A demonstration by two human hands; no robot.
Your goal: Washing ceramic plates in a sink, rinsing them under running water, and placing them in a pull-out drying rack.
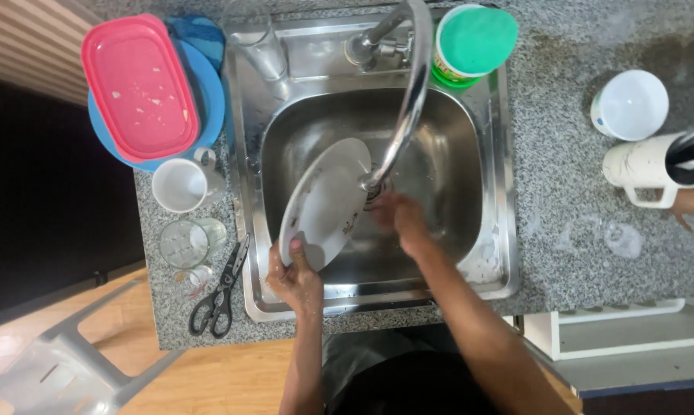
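Observation:
My left hand (294, 277) grips the lower rim of a white plate (325, 201), which is tilted over the steel sink basin (470, 169). My right hand (399, 217) is under the curved chrome tap (412, 92), right beside the plate's edge; its fingers are blurred and I cannot tell if they hold anything. The tap's spout ends just above the plate.
On the left counter are a pink lid on a blue plate (143, 88), a white mug (179, 184), a glass (184, 244) and black scissors (220, 296). A green tub (470, 42) stands behind the sink. A white cup (631, 104) and white jug (646, 169) stand on the right.

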